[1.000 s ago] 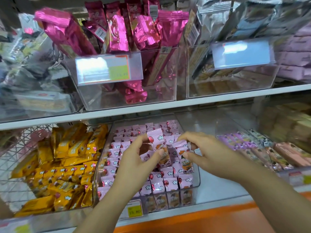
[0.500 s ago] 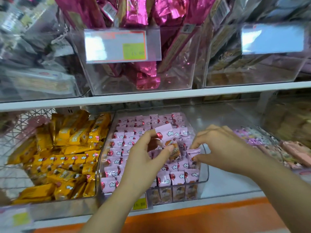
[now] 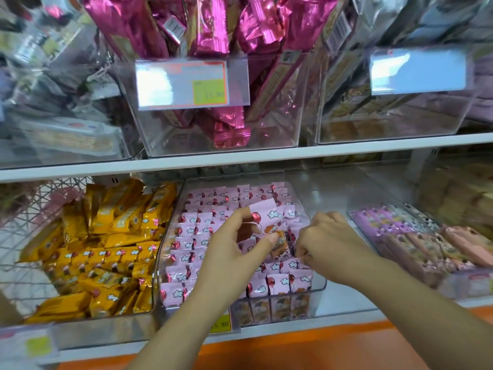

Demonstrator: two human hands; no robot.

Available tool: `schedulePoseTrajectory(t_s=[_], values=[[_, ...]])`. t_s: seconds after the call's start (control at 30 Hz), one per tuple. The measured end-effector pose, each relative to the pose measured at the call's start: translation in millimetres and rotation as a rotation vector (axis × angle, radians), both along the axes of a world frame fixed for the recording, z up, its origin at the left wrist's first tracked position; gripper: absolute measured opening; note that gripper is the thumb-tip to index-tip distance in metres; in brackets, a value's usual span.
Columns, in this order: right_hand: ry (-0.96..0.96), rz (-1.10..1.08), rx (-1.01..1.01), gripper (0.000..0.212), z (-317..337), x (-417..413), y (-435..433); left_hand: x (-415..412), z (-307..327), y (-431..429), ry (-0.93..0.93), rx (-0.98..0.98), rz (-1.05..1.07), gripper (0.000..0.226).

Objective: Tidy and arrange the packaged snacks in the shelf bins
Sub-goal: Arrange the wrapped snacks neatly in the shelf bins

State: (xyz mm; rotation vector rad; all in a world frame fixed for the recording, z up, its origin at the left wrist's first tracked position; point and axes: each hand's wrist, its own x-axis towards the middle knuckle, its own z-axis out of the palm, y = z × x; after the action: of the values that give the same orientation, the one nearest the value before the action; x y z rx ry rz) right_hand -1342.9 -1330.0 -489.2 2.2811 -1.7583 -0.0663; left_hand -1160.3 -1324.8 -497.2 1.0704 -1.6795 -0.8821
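Observation:
A clear plastic bin (image 3: 318, 279) on the lower shelf holds rows of small pink snack packets (image 3: 202, 231) printed with clouds and red balloons. My left hand (image 3: 234, 252) holds one pink packet (image 3: 266, 220) lifted above the rows, pinched between thumb and fingers. My right hand (image 3: 328, 239) reaches down into the bin's right side, fingers curled among the packets there; what the fingertips grip is hidden.
A bin of yellow snack packets (image 3: 106, 252) sits to the left, beside a wire basket (image 3: 29, 236). Purple and pink packets (image 3: 416, 241) lie to the right. Above, a clear bin (image 3: 266, 134) holds magenta foil packs (image 3: 208, 28). An orange shelf edge (image 3: 293, 348) runs below.
The camera has come closer and tilted down to the pink bin. My right hand has dipped deeper into the packets on the right. My left hand keeps its raised packet.

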Motion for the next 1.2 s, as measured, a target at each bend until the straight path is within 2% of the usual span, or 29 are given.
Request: schedulePoseTrajectory(t_s=[0.07, 0.13, 0.23, 0.3, 0.37, 0.5, 0.6, 0.77, 0.83, 0.93, 1.03, 1.1, 1.2], values=[[-0.054, 0.017, -0.018, 0.023, 1, -3, 5, -1, 3, 2, -0.026, -0.010, -0.003, 0.021], [-0.213, 0.039, -0.065, 0.026, 9, -10, 13, -2, 6, 4, -0.029, -0.019, -0.003, 0.024], [-0.721, 0.100, -0.109, 0.036, 28, -22, 27, -7, 14, 7, -0.014, -0.055, -0.005, 0.036], [-1.108, 0.203, 0.022, 0.054, 37, -22, 35, -15, 20, 9, -0.008, -0.086, -0.045, 0.034], [-1.218, 0.253, 0.083, 0.057, 38, -20, 39, -26, 25, 11, -0.015, -0.097, -0.097, 0.035], [-1.185, 0.268, 0.009, 0.032, 39, -26, 35, -38, 28, 9, -0.029, -0.094, -0.148, 0.035], [-1.178, 0.278, 0.007, 0.029, 38, -35, 34, -35, 21, 5, -0.117, -0.055, -0.165, 0.037], [-1.194, 0.263, 0.062, 0.031, 33, -36, 35, -23, -2, -2, -0.732, -0.224, -0.223, 0.019], [-1.146, 0.264, 0.062, 0.028, 31, -34, 34, -23, -9, -4, -0.860, -0.308, -0.214, 0.021], [-1.104, 0.253, 0.077, 0.026, 29, -34, 32, -18, -13, -8, -0.836, -0.321, -0.216, 0.009], [-1.022, 0.246, 0.133, 0.025, 25, -33, 33, -12, -16, -7, -0.815, -0.335, -0.224, 0.011], [-0.896, 0.224, 0.144, 0.026, 21, -32, 34, -10, -20, -7, -0.815, -0.366, -0.212, 0.011], [-0.632, 0.196, 0.040, 0.033, 20, -31, 34, -8, -24, -8, -0.789, -0.379, -0.208, 0.013]])
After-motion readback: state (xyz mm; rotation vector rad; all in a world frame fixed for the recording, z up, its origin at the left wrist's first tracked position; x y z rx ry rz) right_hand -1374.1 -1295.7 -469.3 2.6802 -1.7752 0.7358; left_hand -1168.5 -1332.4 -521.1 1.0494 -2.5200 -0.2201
